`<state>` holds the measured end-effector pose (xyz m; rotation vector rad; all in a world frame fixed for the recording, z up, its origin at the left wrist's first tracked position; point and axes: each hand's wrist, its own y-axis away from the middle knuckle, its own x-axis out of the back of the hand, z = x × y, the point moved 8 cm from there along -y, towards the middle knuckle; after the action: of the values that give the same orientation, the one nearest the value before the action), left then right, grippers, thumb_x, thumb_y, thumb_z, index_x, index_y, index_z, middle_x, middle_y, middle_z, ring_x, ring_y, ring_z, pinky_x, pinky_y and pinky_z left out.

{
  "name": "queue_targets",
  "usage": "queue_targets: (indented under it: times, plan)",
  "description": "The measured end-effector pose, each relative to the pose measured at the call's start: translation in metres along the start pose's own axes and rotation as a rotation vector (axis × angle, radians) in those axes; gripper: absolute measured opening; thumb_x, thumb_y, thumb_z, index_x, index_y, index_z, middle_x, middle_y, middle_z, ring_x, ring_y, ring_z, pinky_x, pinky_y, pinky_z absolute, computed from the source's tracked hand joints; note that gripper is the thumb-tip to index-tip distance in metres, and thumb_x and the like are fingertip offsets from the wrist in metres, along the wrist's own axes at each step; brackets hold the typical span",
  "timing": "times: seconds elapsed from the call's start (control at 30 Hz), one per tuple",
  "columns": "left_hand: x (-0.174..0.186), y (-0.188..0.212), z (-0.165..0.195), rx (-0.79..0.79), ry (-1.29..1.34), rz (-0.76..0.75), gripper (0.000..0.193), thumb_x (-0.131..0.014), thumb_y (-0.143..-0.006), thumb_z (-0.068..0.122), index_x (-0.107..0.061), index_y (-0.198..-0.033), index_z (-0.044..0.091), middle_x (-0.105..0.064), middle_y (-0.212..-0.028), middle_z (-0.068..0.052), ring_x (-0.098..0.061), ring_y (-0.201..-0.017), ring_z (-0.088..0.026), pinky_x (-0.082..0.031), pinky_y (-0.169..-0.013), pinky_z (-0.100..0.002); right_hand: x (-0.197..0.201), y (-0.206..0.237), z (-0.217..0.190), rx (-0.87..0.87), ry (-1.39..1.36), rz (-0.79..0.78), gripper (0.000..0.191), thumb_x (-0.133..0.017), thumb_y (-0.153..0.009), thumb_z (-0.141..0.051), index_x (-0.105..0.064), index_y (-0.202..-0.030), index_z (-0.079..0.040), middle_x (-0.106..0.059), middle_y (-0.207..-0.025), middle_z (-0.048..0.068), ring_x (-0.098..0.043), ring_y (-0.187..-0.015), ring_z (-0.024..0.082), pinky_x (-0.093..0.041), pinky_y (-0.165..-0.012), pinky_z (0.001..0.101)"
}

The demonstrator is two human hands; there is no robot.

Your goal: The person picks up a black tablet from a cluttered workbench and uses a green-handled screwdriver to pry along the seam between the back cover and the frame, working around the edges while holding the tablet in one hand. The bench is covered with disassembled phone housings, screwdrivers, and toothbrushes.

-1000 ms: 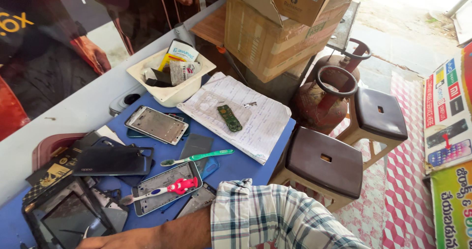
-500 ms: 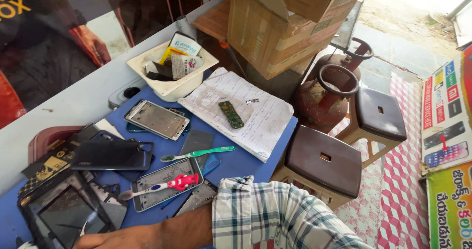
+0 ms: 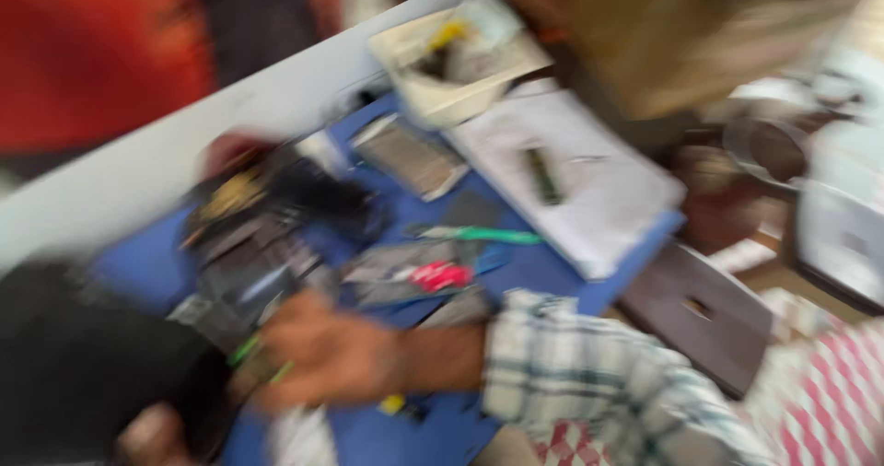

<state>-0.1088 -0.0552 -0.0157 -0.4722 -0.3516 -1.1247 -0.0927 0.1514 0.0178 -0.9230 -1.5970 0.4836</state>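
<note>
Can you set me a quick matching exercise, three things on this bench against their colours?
Things:
1. mat covering the bench
2. long thin tool at the middle of the mat
3. shallow tray at the far edge

Colours:
a. cream
b. blue
c. green

Pairs: 1-b, 2-c, 3-a. The picture is motion-blurred, so only the broad colours are sure. The right hand, in a checked sleeve, reaches over the near left part of the mat.
</note>
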Motion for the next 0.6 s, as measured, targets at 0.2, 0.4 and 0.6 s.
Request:
queue_targets:
  times: [0.2,0.4,0.6]
  plan:
    - [0.004,0.016,-0.019,0.021,0.313,-0.068,0.040,-0.066,-0.099,0.035,-0.065,-0.081,-0.001,-0.055,-0.064,0.002,-0.046,-0.063,-0.008,-0.042,-0.055,-0.030,-0.007,-0.014,0.005,-0.086,0.037,0.066,0.018,-0.065,-0.081,-0.001,-0.063,-0.095,-0.013,-0.073,-0.113,0.010,-0.065,-0.107,0.031,-0.042,-0.095,0.0555]
    - [0.014,0.015,0.008,-0.070,0.631,-0.110,0.029,-0.062,-0.105,0.026,-0.069,-0.100,-0.002,-0.065,-0.079,0.002,-0.053,-0.073,-0.005,-0.046,-0.064,-0.025,0.002,-0.040,-0.003,-0.134,0.114,0.151,0.041,-0.085,-0.082,0.004,-0.049,-0.096,-0.012,-0.074,-0.105,0.007,-0.067,-0.093,0.025,-0.047,-0.088,0.0440]
    - [0.013,0.014,0.008,-0.046,0.571,-0.104,0.028,-0.064,-0.104,0.025,-0.069,-0.094,-0.001,-0.059,-0.066,0.001,-0.047,-0.060,-0.007,-0.040,-0.054,-0.027,-0.004,-0.038,0.001,-0.176,0.123,0.126,0.045,-0.085,-0.082,0.004,-0.045,-0.097,-0.011,-0.074,-0.103,0.009,-0.067,-0.093,0.025,-0.050,-0.086,0.0411]
